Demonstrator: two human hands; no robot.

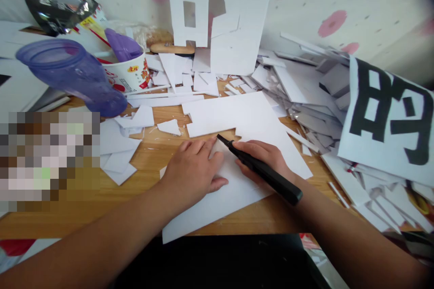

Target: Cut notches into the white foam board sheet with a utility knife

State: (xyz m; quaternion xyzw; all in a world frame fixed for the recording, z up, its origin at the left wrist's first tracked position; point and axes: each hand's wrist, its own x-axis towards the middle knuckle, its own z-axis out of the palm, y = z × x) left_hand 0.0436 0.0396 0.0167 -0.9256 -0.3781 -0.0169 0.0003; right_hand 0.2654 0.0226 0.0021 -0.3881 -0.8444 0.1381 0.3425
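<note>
A white foam board with notched cut edges lies on the wooden table before me. Pressed onto its near part is my left hand, fingers partly spread and thumb apart, with nothing in its grasp. My right hand is wrapped around a black utility knife. The knife slants, its tip resting at the board by a notch, close to the left fingertips. Its handle end points toward my right forearm. Whether the blade is sunk into the board cannot be made out.
A purple translucent cup leans beside a paper tub at the left. White offcuts are scattered around. A cut-out board stands against the wall. At right, a sheet with a black character rests on piled scraps.
</note>
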